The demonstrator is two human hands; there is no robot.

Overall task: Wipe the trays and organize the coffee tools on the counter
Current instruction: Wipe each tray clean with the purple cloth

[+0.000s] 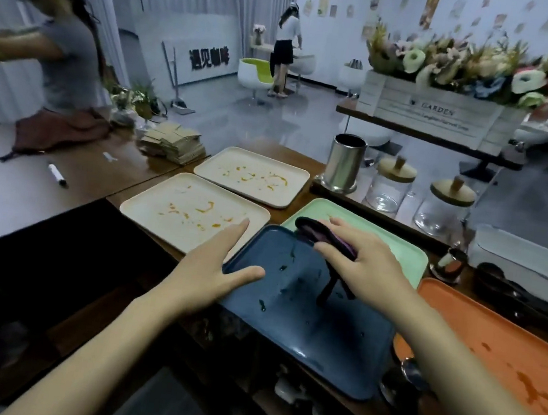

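A dark blue tray point(306, 328) with wet spots lies at the counter's front edge. My right hand point(366, 260) presses a dark purple cloth point(324, 237) onto its far end. My left hand point(213, 265) lies with fingers spread on the blue tray's left rim, thumb on the tray. Two cream trays point(147, 212) point(223, 163) with orange smears sit to the left. A mint tray point(408, 255) lies behind the blue one. An orange tray point(491, 334) with stains sits at the right.
A steel canister point(343, 164) and two glass jars with wooden lids point(390, 187) point(445, 207) stand behind the trays. A small metal cup point(452, 263) and dark coffee tools point(510, 291) sit at the right. A stack of paper sleeves point(173, 143), a marker point(57, 175), two other people.
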